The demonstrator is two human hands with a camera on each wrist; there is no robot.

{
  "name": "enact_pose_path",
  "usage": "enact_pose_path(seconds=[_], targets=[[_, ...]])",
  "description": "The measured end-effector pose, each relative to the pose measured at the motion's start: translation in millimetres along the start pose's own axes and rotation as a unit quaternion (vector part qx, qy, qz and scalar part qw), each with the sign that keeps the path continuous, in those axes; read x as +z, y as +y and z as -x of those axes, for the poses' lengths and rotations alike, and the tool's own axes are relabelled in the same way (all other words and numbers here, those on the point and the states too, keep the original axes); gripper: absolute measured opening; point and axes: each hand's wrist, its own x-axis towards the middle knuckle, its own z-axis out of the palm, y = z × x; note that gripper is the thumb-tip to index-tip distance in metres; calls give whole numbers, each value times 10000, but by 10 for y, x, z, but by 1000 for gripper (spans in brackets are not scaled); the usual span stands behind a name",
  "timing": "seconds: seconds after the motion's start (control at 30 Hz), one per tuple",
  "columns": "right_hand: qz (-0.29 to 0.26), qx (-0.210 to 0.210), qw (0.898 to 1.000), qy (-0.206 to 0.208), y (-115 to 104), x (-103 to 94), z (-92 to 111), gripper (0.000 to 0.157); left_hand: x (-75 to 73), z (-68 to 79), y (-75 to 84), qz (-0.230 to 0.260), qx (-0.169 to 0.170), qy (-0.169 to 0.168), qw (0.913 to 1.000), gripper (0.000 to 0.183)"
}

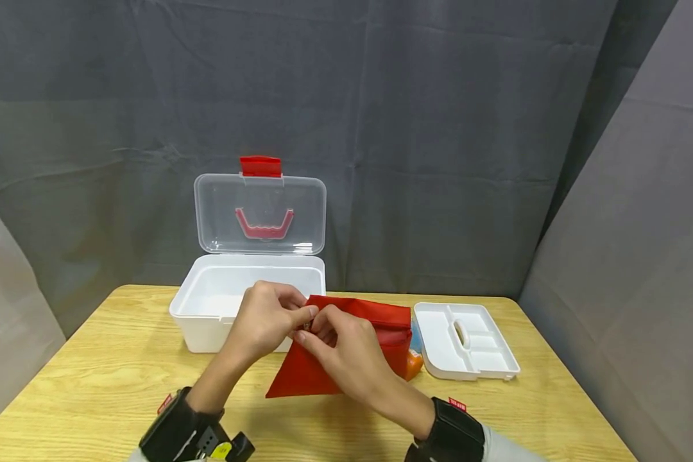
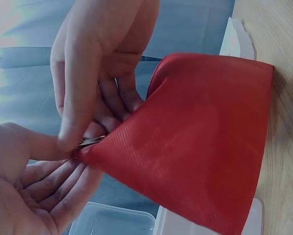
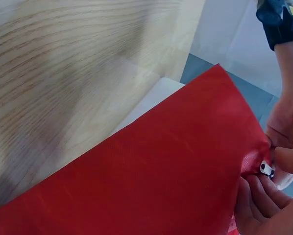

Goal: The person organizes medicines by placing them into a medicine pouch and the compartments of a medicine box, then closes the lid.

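A red zippered pouch (image 1: 381, 314) is held up above the front of the table, between my two hands. My left hand (image 1: 268, 317) pinches its upper left corner at the end of the zip, thumb on top. Just beside it, my right hand (image 1: 352, 353) has thumb and fingers on the small metal zipper pull (image 2: 91, 141) at that same corner. In the right wrist view the zipper pull (image 3: 266, 169) shows between the fingertips, and the cloth (image 3: 166, 152) puckers around it. The pouch's far face is hidden.
Behind my left hand stands a white box (image 1: 199, 321), its clear lid (image 1: 260, 192) raised, with a red latch and handle. A white divided tray (image 1: 468, 343) lies at the right. An orange and blue item (image 1: 414, 364) peeks out behind the pouch. Grey cloth hangs behind the table.
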Motion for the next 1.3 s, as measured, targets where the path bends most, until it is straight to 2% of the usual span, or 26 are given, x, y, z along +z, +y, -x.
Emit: enact_pose_path(seconds=[0.3,0.53,0.67,0.97,1.07,1.23,1.3], targets=[[104,19,9996,272,39,79,0,11,16,1,-13,-549,287,167,9979,9],[-210,121,9994,261,68,112,0,17,19,2,-16,-479,173,162,9986,8],[-276,13,9989,381,92,134,7,14,20,4,-20,-577,208,210,9979,9],[-114,-513,9967,623,125,176,34,6,15,12,-35,-597,227,215,9977,10],[79,-803,9944,686,136,182,37,5,14,14,-36,-556,233,221,9979,10],[746,-1582,9808,867,161,188,35,6,22,15,-37,-452,174,204,9986,8],[886,-1767,9759,929,173,191,37,6,26,16,-42,-442,167,211,9987,7]])
